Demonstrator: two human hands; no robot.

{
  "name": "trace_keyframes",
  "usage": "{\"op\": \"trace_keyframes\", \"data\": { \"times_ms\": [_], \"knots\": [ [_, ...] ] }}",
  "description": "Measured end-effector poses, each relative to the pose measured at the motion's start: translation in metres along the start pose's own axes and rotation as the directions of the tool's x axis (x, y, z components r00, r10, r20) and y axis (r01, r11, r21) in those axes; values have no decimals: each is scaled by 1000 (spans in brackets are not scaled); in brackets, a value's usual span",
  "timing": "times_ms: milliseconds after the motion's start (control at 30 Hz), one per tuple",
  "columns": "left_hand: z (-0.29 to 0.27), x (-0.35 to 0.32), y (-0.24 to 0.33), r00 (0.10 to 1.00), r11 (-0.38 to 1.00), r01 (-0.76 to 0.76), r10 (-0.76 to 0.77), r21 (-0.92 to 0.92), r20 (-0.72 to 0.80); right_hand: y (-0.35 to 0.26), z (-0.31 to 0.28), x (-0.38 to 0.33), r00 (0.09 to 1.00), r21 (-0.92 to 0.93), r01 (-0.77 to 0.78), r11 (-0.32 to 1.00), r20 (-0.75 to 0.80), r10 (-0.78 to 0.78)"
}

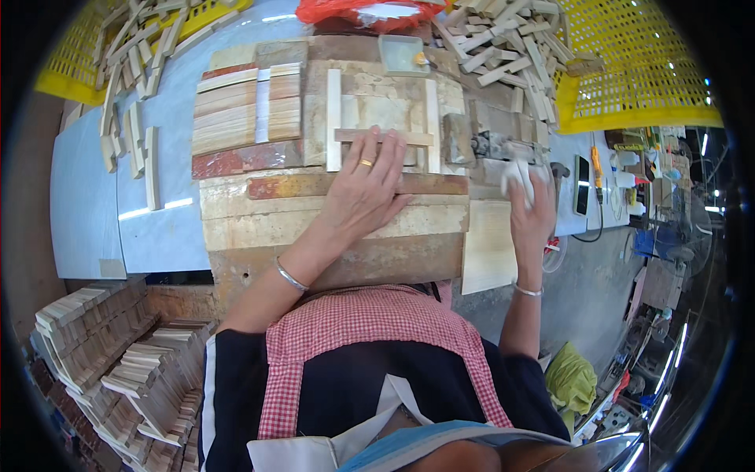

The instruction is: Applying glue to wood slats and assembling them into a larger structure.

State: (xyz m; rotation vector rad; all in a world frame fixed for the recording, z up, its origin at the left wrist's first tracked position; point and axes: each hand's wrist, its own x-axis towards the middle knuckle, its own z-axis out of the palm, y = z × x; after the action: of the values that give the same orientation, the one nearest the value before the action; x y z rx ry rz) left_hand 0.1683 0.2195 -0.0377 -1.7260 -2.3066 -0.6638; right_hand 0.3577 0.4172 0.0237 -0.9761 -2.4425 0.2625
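My left hand [368, 175] lies nearly flat with fingers stretched over a wooden crosspiece [418, 138]. That piece spans two pale upright sticks, the left stick [333, 118] and the right stick [432, 122]. Beneath them is a worn wooden work board [338, 220]. Over to the right, my right hand [535, 206] is beside a dark metal fixture [495, 145]. White material covers or sits at its fingertips, smeared by motion, so I cannot make out whether it is held. A hammer [559, 169] rests just right of that hand.
Stacked wood strips [228, 118] lie left of the sticks. A small glass-like tray [401, 55] stands behind. Loose sticks pile by yellow baskets [621, 71] at the far side. A phone [581, 185] lies right; assembled wooden pieces [149, 377] are stacked lower left.
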Motion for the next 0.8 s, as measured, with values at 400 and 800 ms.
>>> {"op": "trace_keyframes", "data": {
  "times_ms": [400,800],
  "knots": [
    [-5,11,-1,1000,999,-6,6,44,-9,214,-40,-4,955,-264,-276,924,32,295],
    [-1,6,-2,1000,998,-2,2,57,-6,254,-16,26,900,-243,-354,903,175,400]
  ]
}}
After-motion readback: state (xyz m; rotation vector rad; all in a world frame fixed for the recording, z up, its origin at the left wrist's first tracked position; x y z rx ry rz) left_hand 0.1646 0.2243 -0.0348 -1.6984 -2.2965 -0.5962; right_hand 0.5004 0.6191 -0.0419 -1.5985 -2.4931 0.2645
